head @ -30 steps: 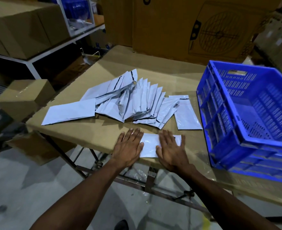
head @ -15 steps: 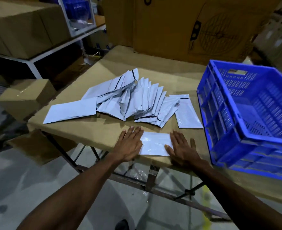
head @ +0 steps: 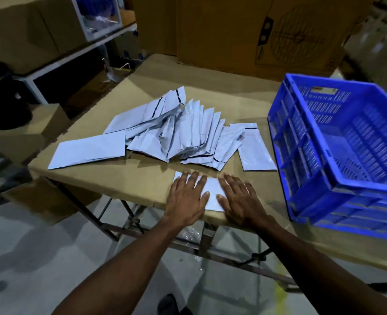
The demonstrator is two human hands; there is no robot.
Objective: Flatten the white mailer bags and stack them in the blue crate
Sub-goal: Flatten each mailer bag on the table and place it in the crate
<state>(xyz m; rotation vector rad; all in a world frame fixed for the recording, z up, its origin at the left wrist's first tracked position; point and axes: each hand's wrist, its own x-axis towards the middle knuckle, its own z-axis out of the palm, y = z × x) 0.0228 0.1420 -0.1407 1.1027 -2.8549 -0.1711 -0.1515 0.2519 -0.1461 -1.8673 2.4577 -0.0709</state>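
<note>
One white mailer bag [head: 211, 193] was being pressed flat at the near edge of the desk [head: 124, 178] under the spread left hand [head: 186, 196] and right hand [head: 240, 200], a lift into the seemingly empty blue crate [head: 338, 155] judged to be called for next.

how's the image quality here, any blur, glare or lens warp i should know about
Head view: dim, bluish light. The right side is smeared, so the blue crate and the shelving behind it look soft. Wide-angle warp bows the table edges. A small sheen shows on the mailer bag between the left hand and right hand. The bag pile stays fairly sharp.
</note>
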